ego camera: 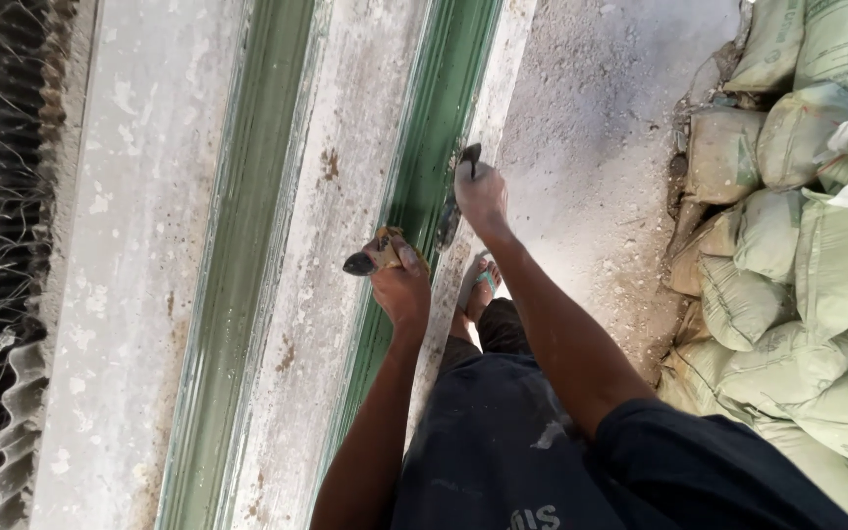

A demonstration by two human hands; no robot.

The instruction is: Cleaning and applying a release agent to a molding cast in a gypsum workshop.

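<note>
**Two hands, two tools at a green moulded frame**

Nearest the camera, at the bottom of the frame, were the person's dark trousers (483, 442) and a dark sleeve (709, 471) at the lower right, with both bare forearms reaching up toward the middle of the picture.

The left hand (399, 285), just left of centre, was clenched around a worn wooden handle; the dark metal head of a hammer (360, 263) stuck out to the left of the fist, over the pale, dusty panel (345, 196) of the frame. The right hand (481, 191), slightly higher and right of centre, was closed around a dark metal tool (451, 211), its forked top end showing above the knuckles and its lower end lying against the green moulding (439, 128) that ran from the top centre down to the lower left. Whether it was a chisel or a pry tool could not be told.

Below the right hand, a foot in a sandal (478, 285) stood on the dusty concrete floor (591, 128). Stacked pale green sacks (817, 255) filled the right edge, well apart from the hands. Corrugated sheet and wire mesh (2, 245) ran along the far left.
</note>
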